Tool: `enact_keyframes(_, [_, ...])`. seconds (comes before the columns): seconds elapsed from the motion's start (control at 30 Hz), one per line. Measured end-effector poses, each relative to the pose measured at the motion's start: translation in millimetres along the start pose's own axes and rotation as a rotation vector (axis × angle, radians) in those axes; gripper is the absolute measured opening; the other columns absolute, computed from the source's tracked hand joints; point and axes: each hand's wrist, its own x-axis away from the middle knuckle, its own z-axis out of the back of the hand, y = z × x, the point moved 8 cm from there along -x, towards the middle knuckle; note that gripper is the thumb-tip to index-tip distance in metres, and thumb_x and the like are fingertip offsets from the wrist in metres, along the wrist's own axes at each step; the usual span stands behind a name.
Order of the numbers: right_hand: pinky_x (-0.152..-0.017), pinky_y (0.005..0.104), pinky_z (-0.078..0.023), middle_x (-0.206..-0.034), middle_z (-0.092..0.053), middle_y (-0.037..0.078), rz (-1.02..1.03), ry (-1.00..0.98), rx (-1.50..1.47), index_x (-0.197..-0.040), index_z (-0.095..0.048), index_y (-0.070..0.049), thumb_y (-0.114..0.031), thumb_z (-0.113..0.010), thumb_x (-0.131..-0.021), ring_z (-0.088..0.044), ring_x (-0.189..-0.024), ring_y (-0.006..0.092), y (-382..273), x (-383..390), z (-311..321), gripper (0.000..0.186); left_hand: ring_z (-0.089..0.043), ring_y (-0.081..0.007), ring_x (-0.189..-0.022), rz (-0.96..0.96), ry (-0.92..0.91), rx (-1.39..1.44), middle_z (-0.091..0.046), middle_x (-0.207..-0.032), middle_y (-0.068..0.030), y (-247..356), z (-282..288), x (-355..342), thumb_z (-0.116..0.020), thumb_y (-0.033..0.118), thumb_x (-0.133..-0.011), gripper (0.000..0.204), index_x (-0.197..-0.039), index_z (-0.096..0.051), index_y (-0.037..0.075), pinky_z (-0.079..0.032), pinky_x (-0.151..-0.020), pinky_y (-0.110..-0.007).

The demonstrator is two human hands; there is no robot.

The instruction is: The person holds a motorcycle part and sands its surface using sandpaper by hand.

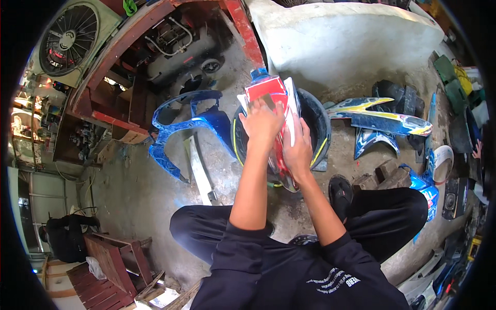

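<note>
A red, white and blue motorcycle fairing panel (285, 99) lies tilted over a round black tub (321, 116) between my knees. My left hand (262, 123) presses a brown piece of sandpaper (267, 100) against the panel's red upper face, its fingers bent over the piece. Lower down, my right hand (298, 144) grips the panel's right edge, thumb side toward its middle. Both forearms cover part of the panel's lower end. Much of the tub's inside is hidden beneath the panel.
A blue fairing frame (219, 122) and a pale strip (200, 170) lie on the concrete floor at left. Blue-and-yellow panels (385, 122) and wooden blocks (388, 176) are at right. Beyond stands a white curved wall (341, 39); a red wooden bench (111, 263) is lower left.
</note>
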Motion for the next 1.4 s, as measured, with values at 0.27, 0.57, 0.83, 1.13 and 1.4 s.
enact_keyframes(0.27, [-0.102, 0.0512, -0.044, -0.144, -0.047, 0.024, 0.04, 0.0, -0.008, -0.148, -0.047, -0.015, -0.033, -0.054, -0.099, -0.053, -0.122, 0.0481, -11.1, -3.3, -5.5, 0.052, -0.027, -0.0305, -0.151, -0.03, 0.095, 0.06, -0.028, -0.163, -0.0171, -15.0, -4.3, -5.7, -0.031, 0.058, -0.099, 0.08, -0.155, -0.031, 0.0, -0.012, -0.12, -0.063])
enact_keyframes(0.57, [-0.103, 0.0517, -0.044, -0.143, -0.048, 0.026, 0.029, 0.01, -0.032, -0.147, -0.048, -0.014, -0.033, -0.054, -0.099, -0.053, -0.123, 0.0476, -6.6, -6.3, -5.8, 0.052, -0.026, -0.0291, -0.152, 0.018, -0.094, -0.014, -0.024, -0.164, -0.0148, -11.2, 3.6, -12.3, -0.028, 0.058, -0.101, 0.079, -0.157, -0.026, 0.002, -0.012, -0.12, -0.064])
enact_keyframes(0.83, [-0.104, 0.0468, -0.044, -0.142, -0.048, 0.026, 0.014, -0.009, 0.005, -0.146, -0.048, -0.008, -0.028, -0.053, -0.1, -0.052, -0.126, 0.044, -10.9, -4.3, -2.7, 0.05, -0.036, -0.0314, -0.147, -0.023, 0.076, 0.04, -0.039, -0.157, -0.0171, -10.5, 1.4, -8.1, -0.026, 0.058, -0.101, 0.077, -0.151, -0.041, 0.001, -0.014, -0.12, -0.063])
enact_keyframes(1.13, [-0.104, 0.0472, -0.044, -0.142, -0.048, 0.026, -0.016, -0.022, 0.018, -0.146, -0.048, -0.009, -0.031, -0.052, -0.101, -0.052, -0.126, 0.044, -5.5, -5.9, 0.2, 0.05, -0.025, -0.0316, -0.152, -0.014, -0.057, -0.011, -0.028, -0.163, -0.0181, -0.7, -2.3, -10.1, -0.032, 0.058, -0.1, 0.08, -0.155, -0.029, 0.0, -0.01, -0.12, -0.063])
enact_keyframes(1.4, [-0.1, 0.0514, -0.046, -0.143, -0.048, 0.024, 0.025, 0.019, -0.017, -0.149, -0.046, -0.017, -0.032, -0.055, -0.098, -0.055, -0.12, 0.0477, -5.1, -5.9, -3.5, 0.053, -0.025, -0.0306, -0.152, -0.02, -0.022, 0.031, -0.029, -0.162, -0.0185, 4.2, -3.4, -9.7, -0.029, 0.06, -0.1, 0.083, -0.155, -0.029, -0.002, -0.009, -0.12, -0.064])
